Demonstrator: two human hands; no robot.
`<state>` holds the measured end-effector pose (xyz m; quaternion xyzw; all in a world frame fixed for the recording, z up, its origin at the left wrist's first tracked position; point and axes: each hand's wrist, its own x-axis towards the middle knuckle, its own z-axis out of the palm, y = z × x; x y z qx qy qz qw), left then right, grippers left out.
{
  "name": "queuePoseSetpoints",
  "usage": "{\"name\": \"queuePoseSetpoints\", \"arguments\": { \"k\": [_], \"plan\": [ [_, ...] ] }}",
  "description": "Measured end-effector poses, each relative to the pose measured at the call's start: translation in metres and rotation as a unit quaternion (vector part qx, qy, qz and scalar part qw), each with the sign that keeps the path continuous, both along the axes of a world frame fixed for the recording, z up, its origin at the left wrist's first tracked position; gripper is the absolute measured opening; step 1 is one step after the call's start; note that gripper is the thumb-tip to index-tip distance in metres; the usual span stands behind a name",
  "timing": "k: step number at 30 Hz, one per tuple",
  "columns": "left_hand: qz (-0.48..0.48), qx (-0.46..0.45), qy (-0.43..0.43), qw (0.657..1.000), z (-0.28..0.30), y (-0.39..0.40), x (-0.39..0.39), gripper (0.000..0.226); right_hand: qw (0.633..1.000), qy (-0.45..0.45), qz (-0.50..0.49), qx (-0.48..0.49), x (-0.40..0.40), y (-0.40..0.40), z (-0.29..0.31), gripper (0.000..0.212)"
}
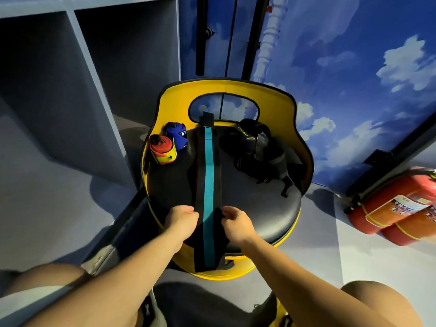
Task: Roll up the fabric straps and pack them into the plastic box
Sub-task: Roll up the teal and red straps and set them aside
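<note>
Black strap with teal centre stripe (pixel 208 185) laid flat and straight down the middle of the round black seat (pixel 257 208); far end, with a dark tab, up against the cut-out in the yellow chair back (pixel 302 138); near end hanging over the seat's front lip.

Left hand (pixel 180 221) at the strap's left edge near the seat front, fingers curled, thumb and fingertips seemingly pinching the black border; right hand (pixel 236 224) at the strap's right edge, level with the left, fingers curled at the border, actual pinch hard to confirm; hands apart, strap width between them.

Step in hand, by judgement: squaring and tensioning before the roll. Best done from the hanging near end; first turn small and tight; both edges kept level so the coil does not cone; stripe usable as a centring guide; steady pull toward the seat front to keep slack out; tab left outermost, likely as the closure.

Already coiled, left of the strap toward the chair back: red-orange-yellow roll (pixel 162 149) and blue roll (pixel 177 135), just beside each other, against the yellow wall. Right of the strap: black boxing glove (pixel 252 142), lying on the seat.

Containers: no plastic box identifiable in view; nothing packed so far as visible. Grey open shelving (pixel 94 67) far left of the chair, compartments dark, contents not discernible. Red fire extinguishers (pixel 396 208) on the floor, well right of the chair.
</note>
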<state>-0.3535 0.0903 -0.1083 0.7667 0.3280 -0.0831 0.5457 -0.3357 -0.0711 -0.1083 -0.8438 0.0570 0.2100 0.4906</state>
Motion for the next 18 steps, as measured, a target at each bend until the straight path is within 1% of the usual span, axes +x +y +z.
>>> {"name": "queuePoseSetpoints", "arguments": {
  "k": [3, 7, 9, 11, 13, 14, 16, 18],
  "plan": [
    [-0.009, 0.018, 0.000, 1.000, -0.001, -0.001, -0.002, 0.043, 1.000, -0.009, 0.003, 0.006, -0.002, 0.002, -0.002, 0.044],
    [-0.028, 0.011, -0.001, 1.000, -0.003, 0.004, -0.007, 0.042, 0.999, -0.030, 0.011, -0.022, 0.000, -0.003, -0.007, 0.044],
    [-0.033, 0.017, 0.008, 0.999, -0.005, 0.006, -0.013, 0.037, 0.997, -0.050, 0.021, -0.055, 0.000, -0.008, -0.009, 0.039],
    [-0.035, 0.029, 0.018, 0.999, -0.010, 0.008, -0.019, 0.030, 0.990, -0.077, 0.042, -0.109, -0.002, -0.013, -0.012, 0.034],
    [-0.031, 0.030, 0.029, 0.999, -0.013, 0.008, -0.025, 0.028, 0.980, -0.096, 0.065, -0.161, -0.008, -0.016, -0.014, 0.033],
    [-0.033, 0.030, 0.037, 0.998, -0.014, 0.007, -0.026, 0.027, 0.977, -0.102, 0.071, -0.171, -0.012, -0.018, -0.016, 0.032],
    [-0.038, 0.024, 0.053, 0.998, -0.016, 0.005, -0.028, 0.026, 0.976, -0.105, 0.087, -0.172, -0.020, -0.019, -0.019, 0.029],
    [-0.034, -0.004, 0.066, 0.997, -0.017, 0.002, -0.030, 0.027, 0.976, -0.104, 0.100, -0.160, -0.028, -0.020, -0.022, 0.025]
  ]
}}
